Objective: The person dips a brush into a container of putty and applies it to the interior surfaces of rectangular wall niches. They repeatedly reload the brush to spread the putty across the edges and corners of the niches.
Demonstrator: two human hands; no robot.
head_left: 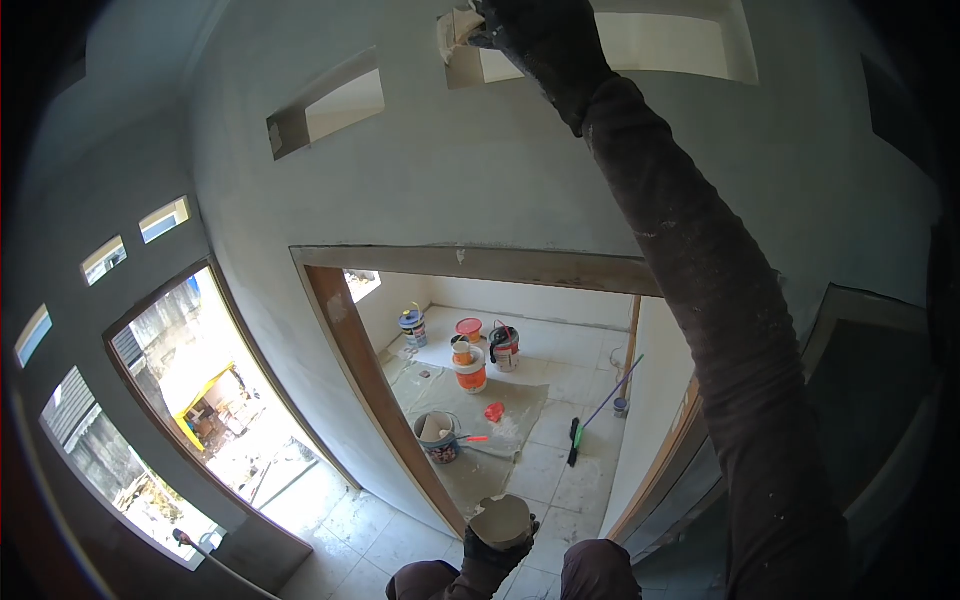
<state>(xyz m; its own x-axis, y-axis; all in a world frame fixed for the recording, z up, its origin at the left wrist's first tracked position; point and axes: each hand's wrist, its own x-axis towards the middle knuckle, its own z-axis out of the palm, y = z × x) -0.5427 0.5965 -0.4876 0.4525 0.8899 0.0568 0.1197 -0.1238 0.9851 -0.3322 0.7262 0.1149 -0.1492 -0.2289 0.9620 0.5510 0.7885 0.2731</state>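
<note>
My left hand (500, 555), in a dark glove, is wrapped round a small round tub (503, 520) of pale grey paste, low in the view between my knees. My right hand (545, 50), also gloved and smeared with white, reaches up to the left end of the long wall opening (640, 45). Its fingers close on a pale, flat piece (458, 28) at the opening's edge; its exact kind is hard to tell. Around it is smooth grey wall (420, 170). Part of that hand is cut off by the top edge.
Below me, a wooden door frame (480, 265) leads to a tiled room. Inside are a bucket with a tool (437, 445), several paint pails (470, 375), a red bag (494, 411), a sheet (520, 405) and a broom (575, 440). Another doorway (215, 390) opens outdoors at left.
</note>
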